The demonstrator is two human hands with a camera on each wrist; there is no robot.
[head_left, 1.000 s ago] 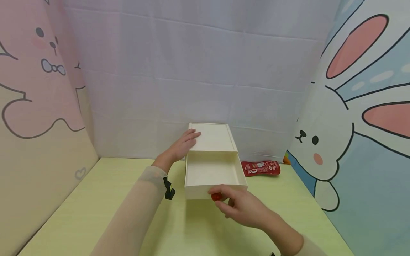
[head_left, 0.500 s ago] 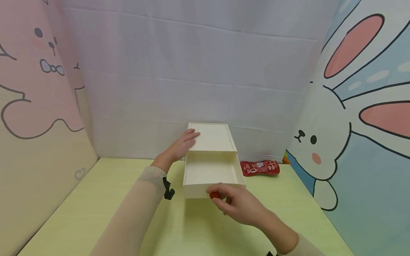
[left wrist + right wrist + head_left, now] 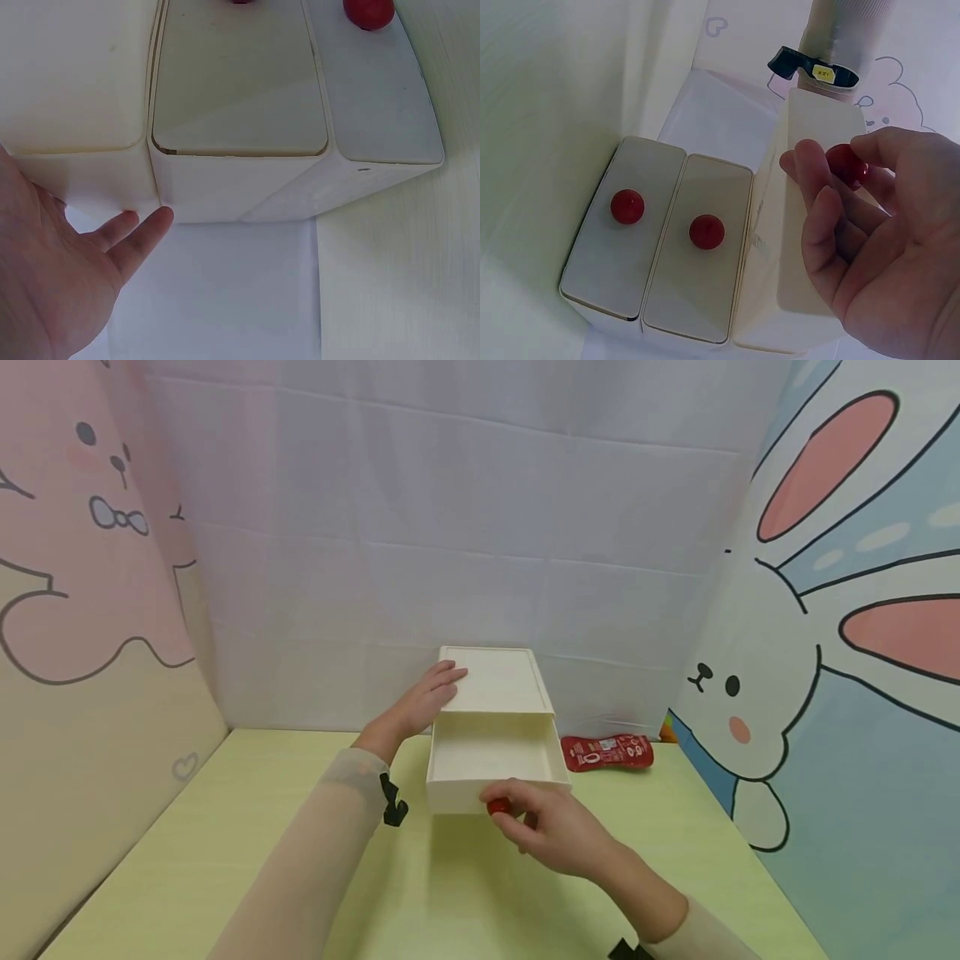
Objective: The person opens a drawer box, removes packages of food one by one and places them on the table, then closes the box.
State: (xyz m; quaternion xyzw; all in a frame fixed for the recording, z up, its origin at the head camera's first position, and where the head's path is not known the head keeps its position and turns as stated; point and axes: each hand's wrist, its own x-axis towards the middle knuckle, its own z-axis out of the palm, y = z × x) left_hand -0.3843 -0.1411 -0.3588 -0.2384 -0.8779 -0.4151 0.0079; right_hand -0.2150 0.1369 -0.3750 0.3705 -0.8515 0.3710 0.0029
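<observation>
One white cabinet (image 3: 498, 677) of three stacked drawers, standing on a pale yellow-green table (image 3: 225, 843), near a white cloth backdrop (image 3: 450, 510). One top drawer (image 3: 456, 797), drawn well out toward the person, its pale interior visible from above. One red knob (image 3: 498, 807), round, mounted on the front of that drawer. One right hand (image 3: 558, 827), before the drawer, pinching the red knob between thumb and fingers. One left hand (image 3: 423, 700), at the left edge of the cabinet, fingers extended and laid over the top panel; the left wrist view shows its digits apart, against the side. Two lower drawers (image 3: 697, 285), fronts level with the cabinet body, each bearing one red round pull (image 3: 706, 232). One red packet (image 3: 607, 752) with white print, too small to read, lying flat on the table just right of the cabinet. One black strap (image 3: 393, 802) at the left wrist, over a cream sleeve (image 3: 315, 852). Two side panels: at left, a pink panel (image 3: 112, 610) with a cartoon animal in a bow tie; at right, a blue panel (image 3: 870, 810) with a large white cartoon rabbit.
</observation>
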